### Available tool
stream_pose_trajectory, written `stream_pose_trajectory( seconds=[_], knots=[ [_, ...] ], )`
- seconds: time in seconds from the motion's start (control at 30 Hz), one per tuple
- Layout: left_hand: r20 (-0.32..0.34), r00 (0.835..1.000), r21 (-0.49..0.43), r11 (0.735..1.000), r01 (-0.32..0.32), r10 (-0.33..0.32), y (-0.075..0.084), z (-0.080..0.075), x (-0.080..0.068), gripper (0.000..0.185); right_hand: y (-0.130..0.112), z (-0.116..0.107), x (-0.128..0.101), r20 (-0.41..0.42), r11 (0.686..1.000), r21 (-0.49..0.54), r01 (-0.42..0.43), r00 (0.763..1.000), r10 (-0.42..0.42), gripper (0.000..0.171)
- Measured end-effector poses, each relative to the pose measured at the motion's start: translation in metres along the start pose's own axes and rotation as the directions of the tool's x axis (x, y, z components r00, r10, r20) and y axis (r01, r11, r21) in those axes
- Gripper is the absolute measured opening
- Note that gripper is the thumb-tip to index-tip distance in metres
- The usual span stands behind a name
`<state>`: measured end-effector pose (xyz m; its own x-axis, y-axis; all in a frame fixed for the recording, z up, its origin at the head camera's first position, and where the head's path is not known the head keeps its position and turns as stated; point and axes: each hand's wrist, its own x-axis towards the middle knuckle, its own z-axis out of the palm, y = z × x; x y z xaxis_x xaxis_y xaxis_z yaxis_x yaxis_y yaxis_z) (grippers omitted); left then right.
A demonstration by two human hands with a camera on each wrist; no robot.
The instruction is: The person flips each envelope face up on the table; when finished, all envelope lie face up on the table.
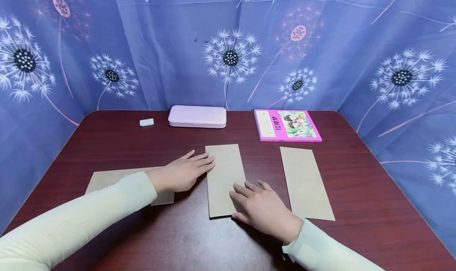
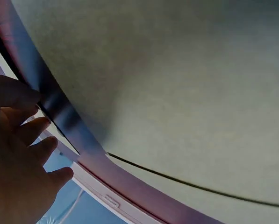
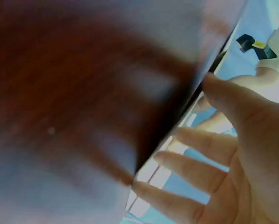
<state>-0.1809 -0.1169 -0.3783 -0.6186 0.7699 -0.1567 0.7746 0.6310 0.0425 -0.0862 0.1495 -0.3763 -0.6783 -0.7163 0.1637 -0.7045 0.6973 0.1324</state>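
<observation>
- We see three brown paper sheets lying flat on the dark red bench [image 1: 356, 192], with the middle sheet [image 1: 224, 176] between the two hands
- Our left hand [image 1: 181, 173] lies flat, its fingers [image 1: 203, 162] straight and together, the tips touching the left edge of the middle sheet; it grips nothing
- The wrist and sleeve of that arm cross the left sheet [image 1: 107, 178], which lies near the bench's left side
- Our right hand [image 1: 265, 209] rests palm down on the lower right corner of the middle sheet, its fingers [image 1: 246, 190] spread and fairly straight, pressing on the paper without curling round it
- The right sheet [image 1: 306, 182] lies just beside the right hand, untouched
- At the back of the bench stand a pink case [image 1: 197, 116], a small white eraser [image 1: 146, 122] to its left, and a pink picture book [image 1: 286, 125] to its right
- A blue curtain with dandelion print [image 1: 231, 57] closes in the bench on three sides
</observation>
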Motion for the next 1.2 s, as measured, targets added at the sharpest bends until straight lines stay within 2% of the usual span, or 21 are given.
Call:
stream_pose_trajectory(
  seconds=[0.17,0.23,0.3,0.37,0.43,0.53,0.6,0.67,0.73,0.8,0.83,0.9,1.0,1.07,1.2],
  knots=[
    [-0.102,0.994,-0.004,0.999,-0.046,0.046,-0.004,-0.003,-0.003,0.048,0.008,-0.010,-0.007,-0.108,0.993,0.116,0.011,0.994,0.001,0.027],
    [-0.169,0.983,0.001,0.998,-0.069,0.069,-0.007,-0.003,-0.004,0.042,0.013,-0.015,-0.009,-0.153,0.982,0.186,-0.015,0.987,0.044,0.024],
    [-0.248,0.965,0.005,0.996,-0.090,0.089,-0.010,-0.003,-0.005,0.035,0.019,-0.020,-0.012,-0.189,0.967,0.249,-0.063,0.976,0.112,0.022],
    [-0.350,0.931,0.003,0.994,-0.110,0.105,-0.013,-0.004,-0.005,0.027,0.026,-0.025,-0.014,-0.224,0.941,0.317,-0.117,0.955,0.194,0.019],
    [-0.451,0.887,-0.010,0.994,-0.113,0.096,-0.015,-0.007,-0.006,0.019,0.033,-0.030,-0.017,-0.257,0.913,0.372,-0.167,0.927,0.275,0.018],
    [-0.567,0.822,-0.076,0.992,-0.106,0.044,-0.016,-0.014,-0.007,0.010,0.042,-0.035,-0.019,-0.314,0.873,0.440,-0.208,0.875,0.367,0.017],
    [-0.600,0.799,-0.159,0.983,-0.089,-0.025,-0.015,-0.020,-0.009,0.008,0.047,-0.037,-0.020,-0.338,0.846,0.476,-0.242,0.837,0.430,0.017],
    [-0.621,0.777,-0.257,0.963,-0.077,-0.103,-0.012,-0.025,-0.010,0.011,0.050,-0.038,-0.018,-0.348,0.807,0.523,-0.275,0.795,0.497,0.020],
    [-0.632,0.754,-0.338,0.939,-0.060,-0.179,-0.009,-0.028,-0.011,0.013,0.052,-0.037,-0.016,-0.348,0.766,0.571,-0.295,0.758,0.552,0.030],
    [-0.631,0.737,-0.411,0.910,-0.055,-0.241,-0.007,-0.030,-0.012,0.013,0.054,-0.035,-0.013,-0.347,0.736,0.610,-0.293,0.737,0.580,0.043],
    [-0.627,0.734,-0.435,0.899,-0.050,-0.262,-0.006,-0.029,-0.012,0.012,0.055,-0.033,-0.013,-0.351,0.734,0.619,-0.281,0.736,0.578,0.047],
    [-0.602,0.744,-0.467,0.884,-0.033,-0.290,-0.005,-0.026,-0.011,0.008,0.056,-0.029,-0.012,-0.359,0.742,0.620,-0.255,0.748,0.557,0.045],
    [-0.536,0.784,-0.507,0.862,-0.002,-0.313,-0.005,-0.019,-0.011,0.012,0.057,-0.021,-0.013,-0.341,0.770,0.586,-0.251,0.786,0.516,0.026],
    [-0.483,0.813,-0.524,0.851,0.028,-0.324,-0.004,-0.014,-0.012,0.024,0.057,-0.017,-0.015,-0.301,0.783,0.561,-0.271,0.814,0.497,0.018],
    [-0.362,0.876,-0.529,0.844,0.090,-0.320,-0.001,-0.007,-0.012,0.057,0.055,-0.011,-0.017,-0.177,0.796,0.521,-0.309,0.873,0.454,0.021]
  ],
)
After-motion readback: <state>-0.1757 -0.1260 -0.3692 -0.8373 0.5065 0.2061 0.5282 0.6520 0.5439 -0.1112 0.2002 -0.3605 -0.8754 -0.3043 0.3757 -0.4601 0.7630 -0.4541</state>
